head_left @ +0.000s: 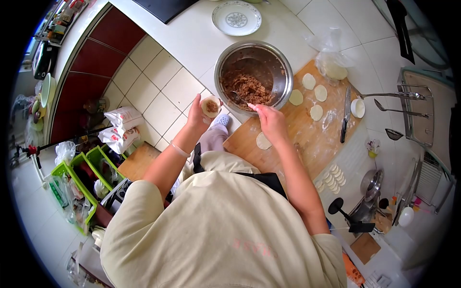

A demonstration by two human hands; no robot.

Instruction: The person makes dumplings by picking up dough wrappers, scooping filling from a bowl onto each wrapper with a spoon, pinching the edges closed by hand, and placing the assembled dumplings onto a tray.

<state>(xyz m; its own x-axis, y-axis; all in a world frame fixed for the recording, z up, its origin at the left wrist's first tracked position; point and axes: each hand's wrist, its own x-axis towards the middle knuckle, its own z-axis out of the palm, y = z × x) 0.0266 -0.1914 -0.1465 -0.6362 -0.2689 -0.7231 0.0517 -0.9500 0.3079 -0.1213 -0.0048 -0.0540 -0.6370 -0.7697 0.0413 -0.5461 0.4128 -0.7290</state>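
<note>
My left hand [196, 115] holds a round dumpling wrapper [205, 102] with a small lump of brown filling [212, 107] in its middle. It is beside the large steel bowl [287, 72], which contains much more of the minced filling [249, 86]. My right hand [272, 124] is closed around the handle of a spoon [240, 98] at the bowl's near rim. The spoon's head reaches into the bowl, against the filling. Several flat wrappers [321, 93] lie on the floured wooden board [307, 149], to the right of the bowl.
A knife [345, 115] lies along the board's right edge, near a small white dish [357, 108]. Dough in a plastic bag [333, 69] sits behind. Several finished dumplings [331, 178] stand in rows at the right. A patterned plate [236, 18] is at the back. Green bins [79, 192] stand left.
</note>
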